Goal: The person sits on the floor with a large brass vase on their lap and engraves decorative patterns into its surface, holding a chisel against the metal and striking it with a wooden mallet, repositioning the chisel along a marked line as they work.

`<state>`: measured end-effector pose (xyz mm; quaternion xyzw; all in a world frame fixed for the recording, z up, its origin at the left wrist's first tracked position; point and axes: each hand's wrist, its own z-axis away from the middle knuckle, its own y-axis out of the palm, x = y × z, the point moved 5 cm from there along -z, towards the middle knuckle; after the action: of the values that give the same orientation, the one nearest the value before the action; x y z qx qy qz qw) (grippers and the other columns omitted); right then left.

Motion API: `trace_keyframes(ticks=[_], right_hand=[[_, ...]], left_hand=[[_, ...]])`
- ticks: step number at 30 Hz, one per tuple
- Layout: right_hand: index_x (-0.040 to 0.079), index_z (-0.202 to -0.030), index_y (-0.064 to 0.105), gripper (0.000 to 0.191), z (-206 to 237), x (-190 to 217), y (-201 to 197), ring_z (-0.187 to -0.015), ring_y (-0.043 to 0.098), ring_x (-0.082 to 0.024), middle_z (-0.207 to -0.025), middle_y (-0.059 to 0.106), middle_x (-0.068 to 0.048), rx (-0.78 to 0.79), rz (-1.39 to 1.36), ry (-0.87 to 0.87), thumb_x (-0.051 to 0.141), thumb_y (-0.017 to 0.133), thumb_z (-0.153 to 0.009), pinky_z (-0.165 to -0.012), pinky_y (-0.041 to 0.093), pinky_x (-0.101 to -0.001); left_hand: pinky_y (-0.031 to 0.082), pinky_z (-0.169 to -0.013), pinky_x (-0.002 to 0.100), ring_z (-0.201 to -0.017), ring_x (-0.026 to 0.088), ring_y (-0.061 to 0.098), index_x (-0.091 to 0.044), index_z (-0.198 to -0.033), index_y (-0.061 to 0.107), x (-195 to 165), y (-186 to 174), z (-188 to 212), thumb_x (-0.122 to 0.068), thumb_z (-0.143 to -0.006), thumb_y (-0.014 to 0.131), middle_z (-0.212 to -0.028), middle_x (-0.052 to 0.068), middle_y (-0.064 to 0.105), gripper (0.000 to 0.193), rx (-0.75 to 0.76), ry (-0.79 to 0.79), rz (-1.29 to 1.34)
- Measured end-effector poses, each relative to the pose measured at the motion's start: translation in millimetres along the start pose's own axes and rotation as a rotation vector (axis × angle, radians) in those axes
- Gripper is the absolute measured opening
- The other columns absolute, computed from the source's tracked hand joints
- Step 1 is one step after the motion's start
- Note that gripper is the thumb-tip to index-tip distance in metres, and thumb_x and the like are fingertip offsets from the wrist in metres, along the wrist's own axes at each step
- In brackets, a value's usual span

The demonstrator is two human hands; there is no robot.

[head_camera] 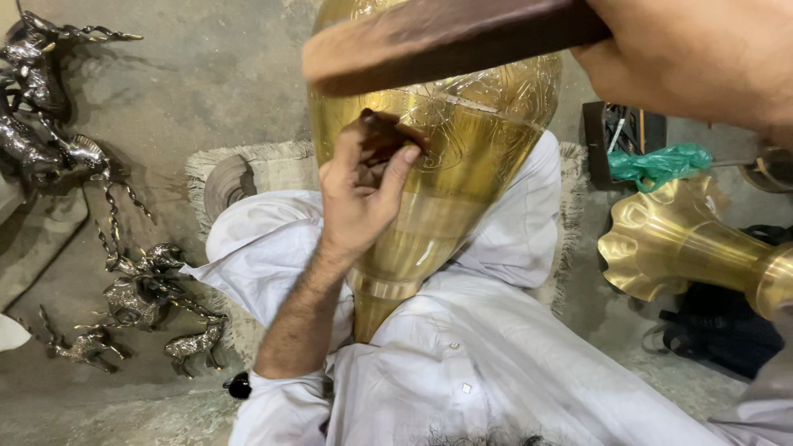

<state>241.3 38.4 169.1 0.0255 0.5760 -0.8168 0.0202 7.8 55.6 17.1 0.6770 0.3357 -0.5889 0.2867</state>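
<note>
A large brass vase [462,165] with engraved patterns rests on my lap, its narrow neck pointing toward me. My left hand [359,186] pinches a small dark chisel against the vase's engraved surface. My right hand [686,58] is raised at the top right, gripping a brown wooden mallet [438,41] that hovers above the chisel. I wear white clothing.
Several dark metal deer figurines [140,289] lie on the concrete floor at left. A fluted brass vase piece [677,244] lies at right, with a green plastic bag [661,161] behind it. A fringed mat [264,169] lies under my legs.
</note>
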Motion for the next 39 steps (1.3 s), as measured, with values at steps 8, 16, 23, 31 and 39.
trace_keyframes(ticks=[8, 16, 23, 31, 39], right_hand=[[0.004, -0.103, 0.068, 0.037, 58, -24, 75, -0.063, 0.068, -0.038, -0.074, 0.068, -0.018, -0.265, -0.114, 0.119, 0.024, 0.086, -0.077, -0.055, 0.053, -0.0482], [-0.001, -0.114, 0.065, 0.035, 138, -13, 208, -0.077, 0.070, -0.024, -0.091, 0.071, -0.014, -0.488, -0.658, 0.457, 0.014, 0.089, -0.095, -0.071, 0.056, -0.0350], [-0.001, -0.114, 0.061, 0.029, 167, -3, 211, -0.087, 0.073, -0.014, -0.097, 0.072, -0.008, -0.800, -1.143, 0.500, 0.006, 0.086, -0.101, -0.079, 0.063, -0.0288], [-0.002, -0.109, 0.068, 0.027, 141, -14, 169, -0.082, 0.069, -0.017, -0.089, 0.071, -0.009, -0.709, -0.901, 0.456, 0.004, 0.085, -0.090, -0.081, 0.058, -0.0331], [0.001, -0.098, 0.072, 0.030, 105, -16, 84, -0.062, 0.066, -0.023, -0.070, 0.070, -0.007, -0.616, -0.025, 0.077, 0.006, 0.087, -0.073, -0.072, 0.055, -0.0439]], left_hand=[[0.064, -0.086, 0.042, -0.099, 0.033, 0.076, -0.012, -0.147, 0.052, -40, 19, -58, -0.004, -0.100, 0.068, -0.123, 0.014, 0.074, 0.050, 0.690, 0.382, -0.338], [0.055, -0.069, 0.053, -0.088, 0.038, 0.072, -0.018, -0.140, 0.053, -52, 39, -93, -0.009, -0.095, 0.068, -0.100, 0.012, 0.076, 0.049, 1.062, 0.419, -0.432], [0.058, -0.070, 0.049, -0.087, 0.033, 0.074, -0.021, -0.140, 0.055, -54, 44, -101, 0.000, -0.082, 0.067, -0.095, 0.006, 0.077, 0.062, 1.182, 0.365, -0.382], [0.059, -0.076, 0.048, -0.088, 0.034, 0.074, -0.019, -0.143, 0.056, -51, 31, -94, -0.008, -0.096, 0.072, -0.107, 0.011, 0.077, 0.051, 1.003, 0.385, -0.329], [0.063, -0.089, 0.043, -0.104, 0.031, 0.077, -0.013, -0.149, 0.051, -45, 13, -74, -0.012, -0.106, 0.071, -0.119, 0.013, 0.075, 0.048, 0.763, 0.265, -0.268]])
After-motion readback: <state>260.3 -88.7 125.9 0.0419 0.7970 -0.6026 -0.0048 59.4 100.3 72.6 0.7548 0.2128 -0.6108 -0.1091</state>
